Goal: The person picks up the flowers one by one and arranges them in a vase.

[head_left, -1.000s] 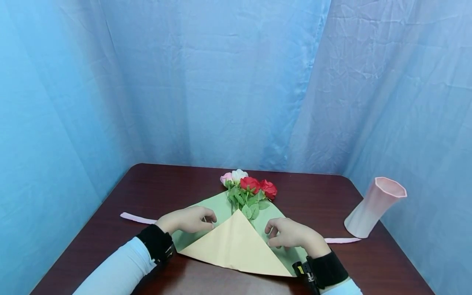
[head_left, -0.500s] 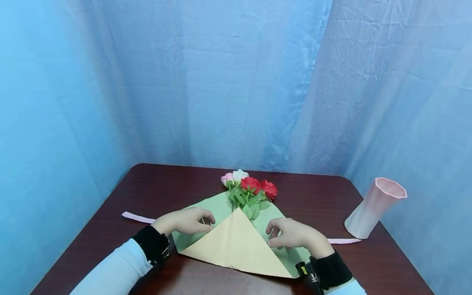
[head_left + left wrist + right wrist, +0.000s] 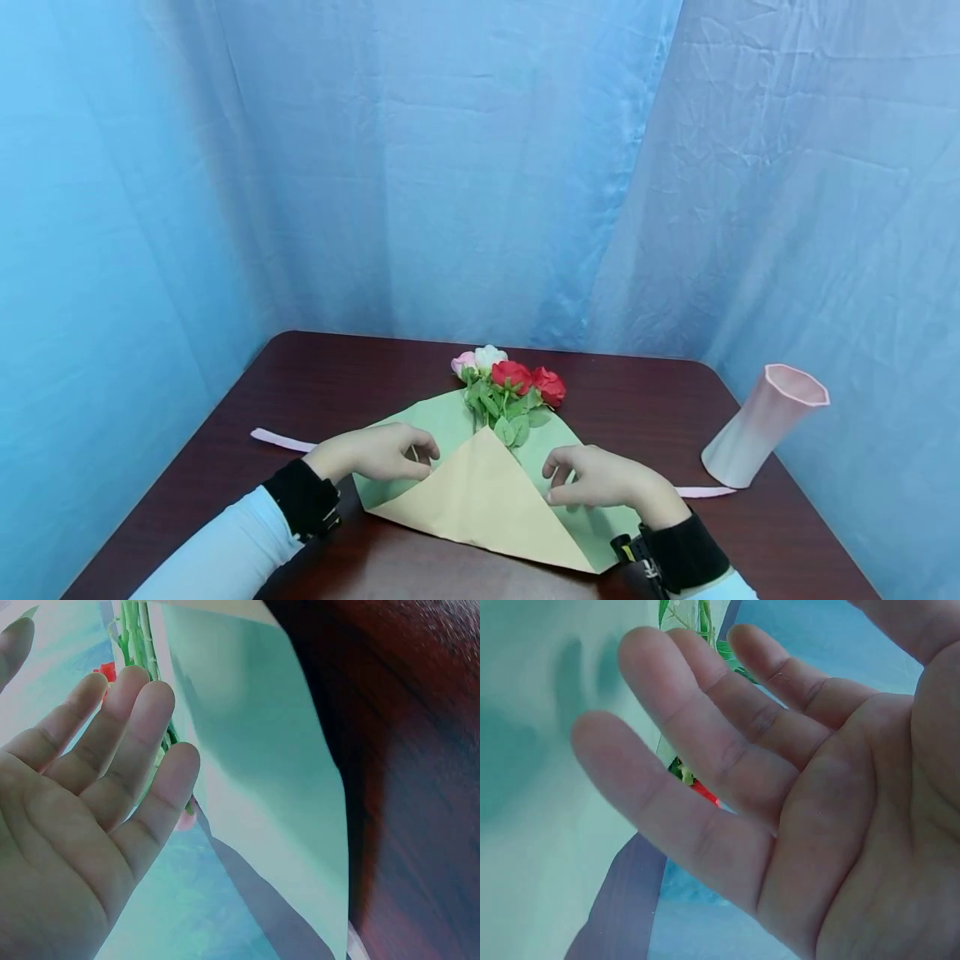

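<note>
A sheet of wrapping paper (image 3: 450, 408), green inside, lies on the table with its near corner turned up, showing a cream flap (image 3: 480, 500). Flowers (image 3: 510, 377) in pink, white and red rest on it, their leafy stems (image 3: 135, 634) running under the flap. At the flap's left edge is my left hand (image 3: 392, 451), thumb close to that edge and fingers loosely bent; contact is hard to tell. My right hand (image 3: 596, 477) hovers by the flap's right edge. Both wrist views show spread, relaxed fingers (image 3: 660, 682) with nothing between them.
A tilted-looking pink and white vase (image 3: 765, 425) stands at the table's right edge. Ends of a pale pink ribbon (image 3: 281, 439) stick out on both sides of the paper. Blue curtains (image 3: 480, 167) surround the dark brown table (image 3: 360, 367).
Both hands keep almost the same place and pose. The left forearm shifts slightly left and the right wrist slightly right; the paper's near right corner moves a little rightward and nearer.
</note>
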`<act>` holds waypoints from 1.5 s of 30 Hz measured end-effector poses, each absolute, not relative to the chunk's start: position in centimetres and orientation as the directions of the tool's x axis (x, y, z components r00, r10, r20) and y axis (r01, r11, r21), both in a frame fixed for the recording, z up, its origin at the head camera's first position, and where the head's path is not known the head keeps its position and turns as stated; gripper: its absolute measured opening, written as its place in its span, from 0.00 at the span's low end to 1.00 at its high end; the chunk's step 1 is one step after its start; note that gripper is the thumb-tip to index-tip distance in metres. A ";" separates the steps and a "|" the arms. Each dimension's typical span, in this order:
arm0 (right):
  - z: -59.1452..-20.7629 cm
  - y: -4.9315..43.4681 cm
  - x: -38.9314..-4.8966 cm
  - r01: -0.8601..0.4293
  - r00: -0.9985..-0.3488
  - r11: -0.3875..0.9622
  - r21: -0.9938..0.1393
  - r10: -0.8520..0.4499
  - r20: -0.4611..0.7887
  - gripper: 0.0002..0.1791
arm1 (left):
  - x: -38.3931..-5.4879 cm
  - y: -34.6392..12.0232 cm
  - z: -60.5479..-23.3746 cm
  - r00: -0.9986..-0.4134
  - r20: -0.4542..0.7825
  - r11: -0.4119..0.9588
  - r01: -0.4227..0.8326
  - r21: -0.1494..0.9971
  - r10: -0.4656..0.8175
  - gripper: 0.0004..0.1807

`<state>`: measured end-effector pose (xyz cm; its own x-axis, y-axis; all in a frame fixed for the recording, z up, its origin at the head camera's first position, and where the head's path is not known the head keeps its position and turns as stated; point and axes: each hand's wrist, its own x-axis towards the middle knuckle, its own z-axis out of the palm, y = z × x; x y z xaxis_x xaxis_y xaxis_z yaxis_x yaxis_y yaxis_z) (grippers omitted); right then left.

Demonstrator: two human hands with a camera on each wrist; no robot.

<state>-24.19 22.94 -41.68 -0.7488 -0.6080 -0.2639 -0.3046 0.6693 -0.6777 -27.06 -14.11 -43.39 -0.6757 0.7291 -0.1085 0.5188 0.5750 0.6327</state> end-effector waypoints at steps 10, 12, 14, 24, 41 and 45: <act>-41.1 23.0 -23.8 -0.427 -0.682 0.620 -0.658 -0.699 -0.215 0.28 | -26.5 -13.8 -42.8 -0.633 -0.073 0.529 0.572 0.627 0.771 0.14; -41.1 22.9 -23.7 -0.458 -0.675 0.625 -0.632 -0.707 -0.210 0.30 | -26.5 -13.7 -42.7 -0.626 -0.074 0.531 0.586 0.612 0.777 0.15; -41.0 22.7 -23.5 -0.492 -0.667 0.631 -0.599 -0.716 -0.207 0.33 | -26.4 -13.6 -42.6 -0.621 -0.079 0.541 0.605 0.584 0.780 0.17; -41.4 21.6 -22.6 -0.530 -0.645 0.667 -0.523 -0.718 -0.263 0.47 | -25.7 -13.3 -42.6 -0.633 -0.106 0.599 0.647 0.472 0.767 0.31; -42.5 19.9 -21.1 -0.472 -0.700 0.781 -0.410 -0.614 -0.364 0.60 | -24.6 -12.4 -43.4 -0.687 -0.212 0.712 0.616 0.337 0.695 0.50; -42.9 19.4 -20.7 -0.473 -0.722 0.800 -0.370 -0.592 -0.358 0.61 | -24.3 -12.1 -43.8 -0.679 -0.217 0.711 0.646 0.279 0.701 0.50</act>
<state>-20.69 19.39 -42.93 -0.7220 -0.5924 -0.3575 -0.4731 0.7997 -0.3696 -24.33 -12.07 -43.85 -0.6788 0.7014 -0.2174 0.6456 0.7111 0.2786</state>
